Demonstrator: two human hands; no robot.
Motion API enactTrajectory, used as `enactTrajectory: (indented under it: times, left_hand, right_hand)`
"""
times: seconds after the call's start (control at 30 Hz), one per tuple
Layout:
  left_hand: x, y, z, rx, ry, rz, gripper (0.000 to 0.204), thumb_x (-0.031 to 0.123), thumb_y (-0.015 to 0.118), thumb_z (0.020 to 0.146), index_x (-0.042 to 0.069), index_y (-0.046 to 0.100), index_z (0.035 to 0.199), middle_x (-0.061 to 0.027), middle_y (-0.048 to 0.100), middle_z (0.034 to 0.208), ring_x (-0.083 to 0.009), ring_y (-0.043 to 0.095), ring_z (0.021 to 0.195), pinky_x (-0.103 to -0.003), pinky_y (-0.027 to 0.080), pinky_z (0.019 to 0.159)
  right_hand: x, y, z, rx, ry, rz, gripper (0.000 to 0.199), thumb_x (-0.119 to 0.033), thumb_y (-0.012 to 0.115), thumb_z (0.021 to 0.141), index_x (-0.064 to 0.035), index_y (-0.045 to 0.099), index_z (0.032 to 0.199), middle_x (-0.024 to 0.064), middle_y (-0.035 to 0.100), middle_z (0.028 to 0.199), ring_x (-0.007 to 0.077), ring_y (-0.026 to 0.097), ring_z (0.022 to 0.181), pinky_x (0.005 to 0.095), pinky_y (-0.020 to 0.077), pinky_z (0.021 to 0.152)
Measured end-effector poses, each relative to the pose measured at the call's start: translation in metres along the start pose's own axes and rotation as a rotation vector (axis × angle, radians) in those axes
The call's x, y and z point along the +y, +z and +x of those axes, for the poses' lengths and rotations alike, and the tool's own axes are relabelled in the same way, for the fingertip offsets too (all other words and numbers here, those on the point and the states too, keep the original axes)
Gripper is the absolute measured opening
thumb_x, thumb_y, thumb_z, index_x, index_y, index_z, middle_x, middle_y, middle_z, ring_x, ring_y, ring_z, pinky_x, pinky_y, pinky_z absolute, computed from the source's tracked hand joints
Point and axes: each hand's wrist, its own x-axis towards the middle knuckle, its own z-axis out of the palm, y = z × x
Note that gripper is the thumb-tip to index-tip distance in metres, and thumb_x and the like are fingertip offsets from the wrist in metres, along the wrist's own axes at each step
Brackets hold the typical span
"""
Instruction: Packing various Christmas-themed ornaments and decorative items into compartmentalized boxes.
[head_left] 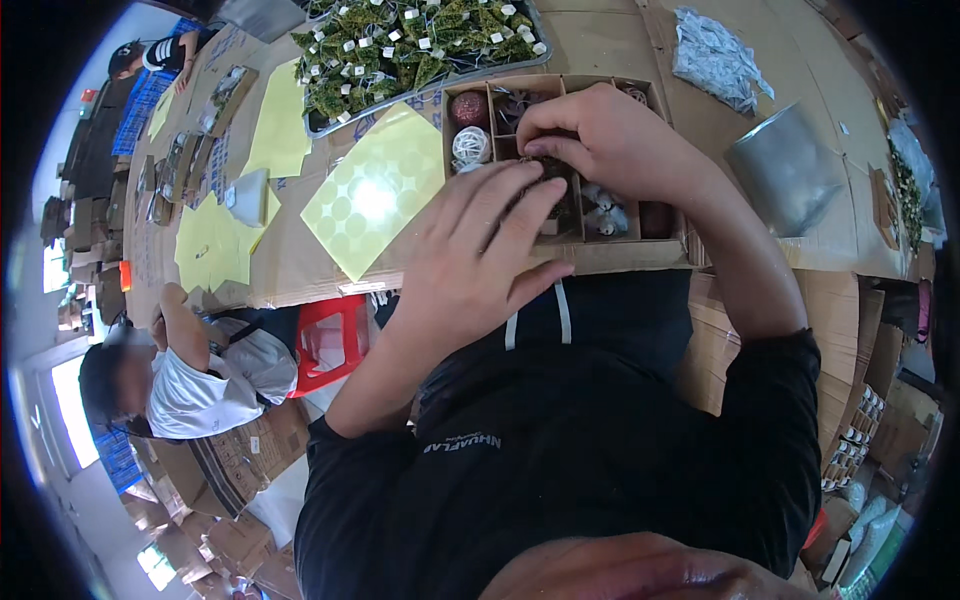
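A divided cardboard box point(513, 150) lies at the table's near edge, right in front of me. Its compartments hold a dark red glittery ball point(469, 110), a white woven ball point(471, 146) and a small white-and-grey figure ornament point(606, 212), among other pieces. My left hand point(470, 245) reaches over the box's near left part, fingers stretched and thumb apart. Above the middle compartments, my right hand point(600, 135) has thumb and forefinger pinched together; whatever is between them is hidden. A dark greenish piece point(556, 200) shows partly under the fingers.
Behind the box stands a tray point(430, 82) of small green trees with white bases. A yellow sheet of round stickers point(375, 195) lies left, a metal container point(785, 168) and crumpled silvery wrap point(715, 58) right. Another person point(215, 375) sits at the left near a red stool point(335, 340).
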Motion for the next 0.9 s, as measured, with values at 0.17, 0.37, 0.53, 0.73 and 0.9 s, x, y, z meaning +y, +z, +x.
enactTrajectory:
  times: [0.17,0.37,0.53,0.73,0.9]
  left_hand:
    - [-0.002,0.01,-0.006,-0.169,-0.012,0.068,0.057,0.028,0.077,0.077,0.005,0.059,0.126,-0.0121,0.057,0.131,-0.0327,0.054,0.122,-0.045,0.044,0.101]
    - [-0.007,0.024,-0.011,-0.134,-0.013,0.102,0.051,0.023,0.073,0.079,0.007,0.058,0.125,-0.0121,0.058,0.126,-0.0309,0.054,0.119,-0.046,0.042,0.102]
    - [-0.006,0.019,-0.006,-0.175,-0.018,0.1,0.052,0.023,0.074,0.078,0.006,0.058,0.124,-0.0127,0.058,0.127,-0.0313,0.054,0.119,-0.047,0.043,0.102]
    - [-0.04,-0.006,-0.011,0.182,0.016,-0.135,0.038,0.015,0.075,0.077,0.002,0.065,0.111,-0.0161,0.065,0.113,-0.0323,0.064,0.1,-0.042,0.052,0.086]
    - [-0.152,0.039,-0.061,0.276,-0.57,-0.167,0.008,0.009,0.062,0.091,0.002,0.065,0.094,-0.012,0.065,0.085,-0.0259,0.065,0.072,-0.036,0.052,0.067]
  right_hand:
    - [0.001,0.004,0.001,-0.005,-0.064,-0.164,0.014,-0.017,0.061,0.09,-0.007,0.069,0.097,0.0136,0.07,0.086,0.0338,0.067,0.084,0.043,0.053,0.075]
    - [-0.016,0.02,-0.012,-0.017,-0.086,-0.622,0.026,-0.017,0.061,0.082,-0.0092,0.064,0.107,0.0066,0.065,0.076,0.0281,0.067,0.075,0.04,0.0527,0.063]
    - [-0.019,0.012,-0.013,-0.053,-0.129,-0.779,0.025,-0.018,0.062,0.08,-0.0108,0.062,0.104,0.0031,0.063,0.072,0.0229,0.067,0.072,0.0379,0.0523,0.061]
    - [-0.02,-0.023,-0.003,0.22,-0.256,-0.637,0.017,-0.029,0.066,0.093,-0.0131,0.065,0.089,0.0019,0.065,0.075,0.0196,0.067,0.069,0.0348,0.0527,0.058]
    - [-0.007,-0.05,0.048,0.273,0.083,-0.274,0.02,-0.027,0.064,0.093,-0.0088,0.07,0.095,0.0105,0.067,0.072,0.0284,0.066,0.068,0.0372,0.0509,0.059]
